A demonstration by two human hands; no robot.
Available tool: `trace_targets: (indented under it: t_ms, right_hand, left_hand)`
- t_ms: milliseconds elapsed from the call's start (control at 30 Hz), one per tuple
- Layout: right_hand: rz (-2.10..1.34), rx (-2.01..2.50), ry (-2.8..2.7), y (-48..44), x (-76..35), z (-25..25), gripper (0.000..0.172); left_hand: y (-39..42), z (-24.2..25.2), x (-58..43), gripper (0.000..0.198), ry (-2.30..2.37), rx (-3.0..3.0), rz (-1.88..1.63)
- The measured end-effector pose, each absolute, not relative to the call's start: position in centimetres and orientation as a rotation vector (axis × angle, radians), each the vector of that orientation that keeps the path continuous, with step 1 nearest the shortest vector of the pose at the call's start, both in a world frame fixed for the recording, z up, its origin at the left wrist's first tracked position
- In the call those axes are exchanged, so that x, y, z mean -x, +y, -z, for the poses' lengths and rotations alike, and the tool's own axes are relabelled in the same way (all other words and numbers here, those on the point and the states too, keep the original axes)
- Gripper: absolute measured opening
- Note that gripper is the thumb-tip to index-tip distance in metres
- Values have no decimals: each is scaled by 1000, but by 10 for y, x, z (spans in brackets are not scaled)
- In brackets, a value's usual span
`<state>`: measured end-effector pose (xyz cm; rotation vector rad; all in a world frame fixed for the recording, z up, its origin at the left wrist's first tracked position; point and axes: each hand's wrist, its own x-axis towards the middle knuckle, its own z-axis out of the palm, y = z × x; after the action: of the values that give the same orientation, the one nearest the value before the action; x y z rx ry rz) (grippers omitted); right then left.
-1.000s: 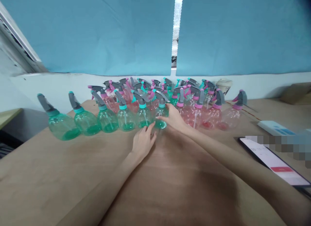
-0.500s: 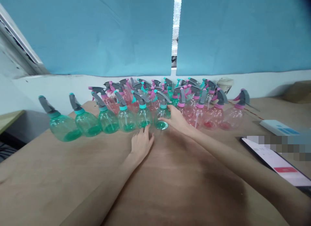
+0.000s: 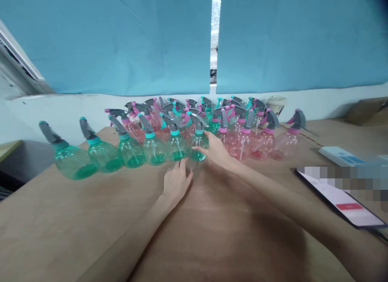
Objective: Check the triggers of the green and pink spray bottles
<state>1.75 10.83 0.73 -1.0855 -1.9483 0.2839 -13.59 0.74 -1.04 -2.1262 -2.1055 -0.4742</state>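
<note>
Clear plastic spray bottles with grey triggers stand in rows on a brown paper-covered table (image 3: 75,217). The front left row holds green-tinted bottles (image 3: 154,150) with teal collars, and pink-tinted bottles (image 3: 242,146) with pink collars stand to the right and behind. My right hand (image 3: 215,149) curves around the lower right side of a green-tinted bottle (image 3: 198,149). My left hand (image 3: 177,179) rests on the table with its fingers apart, just in front of the neighbouring green-tinted bottle (image 3: 178,148). It does not appear to hold anything.
A phone (image 3: 342,201) lies at the right with part of the view pixelated. Behind it sits a white box (image 3: 338,155). A paper cup (image 3: 277,104) stands behind the bottles against a white wall (image 3: 60,116), below a blue curtain (image 3: 121,39).
The whole view has shifted slightly, with the bottles sliding left in the picture. My right fingers now lie closer around the green-tinted bottle. My left hand stays near the bottle row.
</note>
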Motion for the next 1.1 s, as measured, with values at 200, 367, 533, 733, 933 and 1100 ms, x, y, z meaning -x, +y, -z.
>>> trace_targets:
  t_ms: [200,367,533,733,933,1100]
  right_hand:
    - [-214,1084,-1927,87,-56,-15,23]
    - [-43,1268,-1788,83,-90,-20,22]
    - [-71,1462,-1782,98,-80,-21,58]
    - [-49,1650,-1810,113,-59,-28,54]
    - [-55,1651,-1904,95,-70,-32,46]
    - [-229,1421,-2099,62,-94,-38,46]
  left_hand:
    - [5,10,134,32,-2051,2189,546]
    - [0,6,129,27,-2019,2251,618]
    - [-2,7,126,25,-1968,2289,717]
    - [-3,12,125,23,-1866,2383,841]
    - [-5,14,123,23,-1799,2513,988]
    - [-9,15,117,30,-1806,2554,1116]
